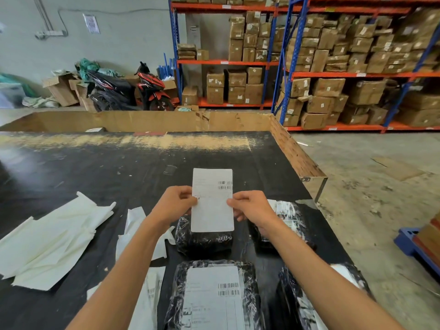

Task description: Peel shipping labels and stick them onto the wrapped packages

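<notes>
You hold the shipping label point(212, 201) up over the unlabeled black wrapped package point(203, 241); left hand point(177, 202) and right hand point(250, 207) fingers pinch its side edges. Labeled package point(212, 296) nearer you; backing scraps point(52, 241), probably peeled, left on tabletop point(95, 167).

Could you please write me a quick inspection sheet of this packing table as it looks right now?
Surface: black table, scuffed, with a cardboard wall at its edge.
Job's things: shipping label held up; unlabelled package under it; labelled package nearest.
Clutter: peeled backing sheets at left.
Grippers: left hand and right hand pinch the label's edges.
Cables: nothing seen on the table.
Surroundings: racks of boxes, parked motorbike.
</notes>
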`<state>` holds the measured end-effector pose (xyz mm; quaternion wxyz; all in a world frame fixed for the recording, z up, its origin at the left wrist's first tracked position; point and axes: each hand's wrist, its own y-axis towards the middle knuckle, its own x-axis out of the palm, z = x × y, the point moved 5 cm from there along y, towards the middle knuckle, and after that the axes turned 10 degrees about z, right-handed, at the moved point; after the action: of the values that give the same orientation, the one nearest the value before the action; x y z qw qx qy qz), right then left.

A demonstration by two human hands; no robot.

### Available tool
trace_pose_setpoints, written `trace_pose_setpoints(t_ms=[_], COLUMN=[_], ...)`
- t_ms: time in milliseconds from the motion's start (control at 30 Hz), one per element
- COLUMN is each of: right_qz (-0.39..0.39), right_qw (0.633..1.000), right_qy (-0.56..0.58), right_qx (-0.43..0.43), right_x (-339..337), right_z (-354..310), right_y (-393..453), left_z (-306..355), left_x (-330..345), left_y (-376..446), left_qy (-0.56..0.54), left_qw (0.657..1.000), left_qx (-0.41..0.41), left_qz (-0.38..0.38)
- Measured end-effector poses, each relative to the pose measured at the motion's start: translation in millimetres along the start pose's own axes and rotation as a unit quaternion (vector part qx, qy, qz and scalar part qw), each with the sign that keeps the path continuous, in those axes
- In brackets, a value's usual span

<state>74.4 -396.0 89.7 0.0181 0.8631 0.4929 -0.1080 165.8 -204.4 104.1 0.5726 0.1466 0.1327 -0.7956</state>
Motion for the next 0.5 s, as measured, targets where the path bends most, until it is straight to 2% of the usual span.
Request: trace_pose_setpoints(t_ms=[233, 367, 500], right_qz=[0.031, 0.039, 0.049], right_qw=[0.995, 0.990, 0.983], right_qy=[-0.080, -0.119, -0.168], right_qx=[0.055, 0.059, 0.045], right_x=[26.0, 37.5, 43.1], right_z=[38.2, 52.0, 59.2], right_y=[33.1, 42.3, 47.7], left_z=[-43.2, -60.8, -71.9], left_x=[6.3, 10.6, 14.4], left_y=[24.8, 30.6, 37.0], left_qy=[0.066, 0.072, 0.094], left_qw=[0.993, 0.993, 0.993], left_qx=[-0.046, -0.062, -0.040], left_qz=[0.081, 0.075, 0.058])
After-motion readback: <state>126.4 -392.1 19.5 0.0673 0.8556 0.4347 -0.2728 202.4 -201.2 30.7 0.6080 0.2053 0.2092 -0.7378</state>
